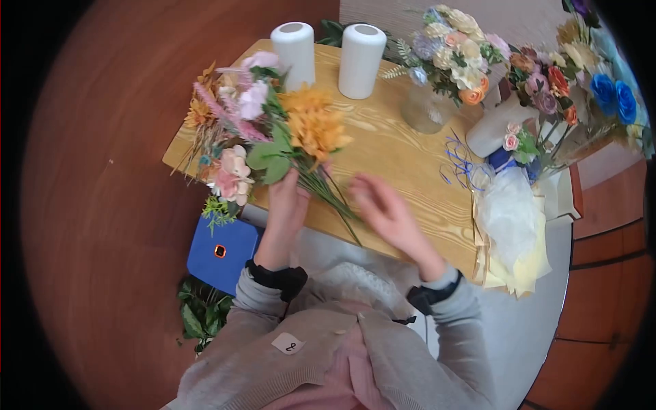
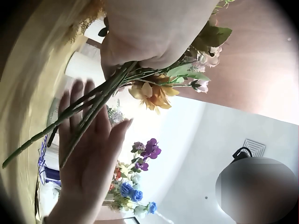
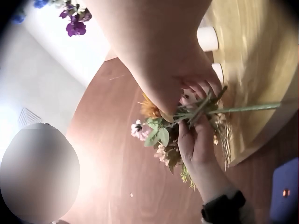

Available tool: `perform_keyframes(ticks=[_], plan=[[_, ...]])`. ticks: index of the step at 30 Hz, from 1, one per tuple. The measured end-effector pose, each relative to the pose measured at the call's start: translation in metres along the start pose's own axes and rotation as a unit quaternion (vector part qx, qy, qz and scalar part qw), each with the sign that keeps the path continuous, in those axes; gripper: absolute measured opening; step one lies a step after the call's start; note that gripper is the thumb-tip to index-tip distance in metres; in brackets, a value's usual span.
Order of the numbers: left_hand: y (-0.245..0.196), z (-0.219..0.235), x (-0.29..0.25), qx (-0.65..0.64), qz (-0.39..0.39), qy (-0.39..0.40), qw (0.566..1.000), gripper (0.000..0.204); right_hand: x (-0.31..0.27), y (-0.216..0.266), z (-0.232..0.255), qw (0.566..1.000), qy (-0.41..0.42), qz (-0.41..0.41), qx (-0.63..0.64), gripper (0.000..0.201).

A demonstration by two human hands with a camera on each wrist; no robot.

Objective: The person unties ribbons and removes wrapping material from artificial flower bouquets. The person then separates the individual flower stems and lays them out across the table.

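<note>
My left hand (image 1: 287, 199) grips a bunch of artificial flower stems (image 1: 335, 198) just below the blooms, over the table's near edge. An orange flower (image 1: 316, 126) tops the bunch, with green leaves (image 1: 271, 158) under it. The bare stems slant down toward the right. My right hand (image 1: 384, 208) is beside the stem ends with its fingers extended; in the left wrist view its palm (image 2: 86, 154) faces the stems (image 2: 88, 109). More flowers, including a pink one (image 1: 232, 174) and a lilac one (image 1: 253, 100), lie to the left of the left hand.
Two white vases (image 1: 294, 58) stand at the table's back. A glass vase (image 1: 427, 109) of pale flowers and other bouquets (image 1: 547, 85) are at the right. Blue wire ties (image 1: 465, 164), clear plastic (image 1: 509, 212) and yellow paper (image 1: 512, 273) sit at the right edge. A blue box (image 1: 220, 253) is lower left.
</note>
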State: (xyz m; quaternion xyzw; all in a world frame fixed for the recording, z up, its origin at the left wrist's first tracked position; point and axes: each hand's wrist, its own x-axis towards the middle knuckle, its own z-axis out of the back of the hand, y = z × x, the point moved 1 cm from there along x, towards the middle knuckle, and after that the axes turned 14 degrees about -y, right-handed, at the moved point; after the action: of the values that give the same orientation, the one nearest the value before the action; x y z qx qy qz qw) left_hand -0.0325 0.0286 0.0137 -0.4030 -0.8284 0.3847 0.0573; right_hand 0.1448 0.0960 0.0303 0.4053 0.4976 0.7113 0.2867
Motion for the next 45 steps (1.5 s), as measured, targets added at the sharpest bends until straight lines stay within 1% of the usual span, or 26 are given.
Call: perform_keyframes(ticks=[2, 4, 5, 7, 8, 10, 13, 17, 20, 21, 22, 23, 25, 26, 28, 29, 31, 32, 34, 35, 37, 38, 42, 43, 44, 45], plan=[[0.003, 0.02, 0.004, 0.017, -0.025, -0.024, 0.999, 0.028, 0.021, -0.016, -0.038, 0.998, 0.047, -0.007, 0.051, 0.034], [-0.001, 0.051, 0.019, 0.115, -0.074, -0.049, 0.989, 0.021, 0.041, -0.03, -0.069, 0.947, 0.267, -0.176, -0.005, 0.034], [-0.02, 0.053, 0.024, 0.115, -0.084, -0.05, 0.989, 0.021, 0.046, -0.025, -0.081, 0.947, 0.272, -0.168, -0.003, 0.034], [-0.061, 0.059, 0.028, 0.183, 0.001, 0.008, 0.983, 0.021, 0.049, -0.015, -0.104, 0.952, 0.174, -0.16, 0.197, 0.031], [-0.083, 0.065, 0.037, 0.209, 0.037, 0.037, 0.977, 0.03, 0.056, -0.018, -0.114, 0.951, 0.179, -0.157, 0.199, 0.031], [-0.128, 0.052, 0.048, 0.277, -0.013, 0.029, 0.96, 0.036, 0.075, -0.029, -0.134, 0.925, 0.174, -0.243, 0.236, 0.029], [-0.181, 0.049, 0.085, 0.382, -0.12, -0.002, 0.916, 0.042, 0.097, -0.02, -0.159, 0.899, 0.145, -0.277, 0.308, 0.027], [-0.232, 0.047, 0.151, 0.467, -0.202, 0.003, 0.861, 0.044, 0.123, -0.013, -0.199, 0.892, 0.103, -0.239, 0.368, 0.028], [-0.241, 0.074, 0.212, 0.524, -0.166, -0.029, 0.835, 0.049, 0.138, -0.012, -0.233, 0.884, 0.052, -0.257, 0.387, 0.024], [-0.237, 0.098, 0.237, 0.56, -0.141, -0.032, 0.816, 0.052, 0.143, -0.024, -0.247, 0.934, 0.027, -0.195, 0.299, 0.022], [-0.23, 0.114, 0.249, 0.614, -0.218, -0.036, 0.758, 0.057, 0.147, -0.035, -0.258, 0.97, 0.002, -0.13, 0.206, 0.02], [-0.225, 0.134, 0.26, 0.654, -0.23, -0.05, 0.719, 0.056, 0.151, -0.042, -0.264, 0.97, 0.002, -0.13, 0.207, 0.02], [-0.21, 0.153, 0.257, 0.673, -0.447, -0.078, 0.584, 0.05, 0.155, -0.058, -0.274, 0.955, 0.052, -0.274, 0.102, 0.018], [-0.206, 0.151, 0.247, 0.673, -0.447, -0.076, 0.584, 0.05, 0.157, -0.067, -0.28, 0.955, 0.051, -0.275, 0.103, 0.018], [-0.195, 0.14, 0.215, 0.61, -0.638, -0.152, 0.445, 0.041, 0.156, -0.078, -0.291, 0.966, 0.032, -0.228, 0.117, 0.018], [-0.19, 0.13, 0.195, 0.614, -0.597, -0.145, 0.495, 0.039, 0.156, -0.076, -0.295, 0.966, 0.032, -0.227, 0.117, 0.018], [-0.175, 0.126, 0.176, 0.621, -0.428, -0.072, 0.653, 0.032, 0.154, -0.072, -0.302, 0.894, 0.06, -0.308, 0.319, 0.018], [-0.17, 0.128, 0.175, 0.622, -0.426, -0.072, 0.653, 0.032, 0.154, -0.071, -0.303, 0.894, 0.059, -0.309, 0.319, 0.018], [-0.16, 0.133, 0.178, 0.484, -0.203, 0.045, 0.85, 0.021, 0.156, -0.068, -0.303, 0.879, 0.104, -0.282, 0.371, 0.019], [-0.161, 0.134, 0.18, 0.484, -0.203, 0.045, 0.85, 0.021, 0.157, -0.066, -0.303, 0.879, 0.103, -0.282, 0.371, 0.019], [-0.172, 0.138, 0.189, 0.453, -0.207, -0.051, 0.865, 0.012, 0.161, -0.065, -0.303, 0.871, 0.095, -0.309, 0.37, 0.021], [-0.179, 0.141, 0.195, 0.481, -0.244, -0.077, 0.838, 0.011, 0.164, -0.066, -0.3, 0.872, 0.092, -0.307, 0.37, 0.021], [-0.183, 0.167, 0.224, 0.527, -0.111, -0.015, 0.842, 0.018, 0.173, -0.073, -0.286, 0.884, 0.112, -0.346, 0.292, 0.023], [-0.182, 0.166, 0.222, 0.527, -0.112, -0.013, 0.842, 0.018, 0.177, -0.074, -0.283, 0.891, 0.122, -0.358, 0.251, 0.024], [-0.18, 0.165, 0.216, 0.604, -0.258, -0.036, 0.754, 0.024, 0.182, -0.074, -0.279, 0.892, 0.12, -0.357, 0.251, 0.024], [-0.177, 0.165, 0.21, 0.659, -0.393, -0.057, 0.638, 0.03, 0.186, -0.075, -0.276, 0.933, 0.164, -0.296, 0.124, 0.027]])
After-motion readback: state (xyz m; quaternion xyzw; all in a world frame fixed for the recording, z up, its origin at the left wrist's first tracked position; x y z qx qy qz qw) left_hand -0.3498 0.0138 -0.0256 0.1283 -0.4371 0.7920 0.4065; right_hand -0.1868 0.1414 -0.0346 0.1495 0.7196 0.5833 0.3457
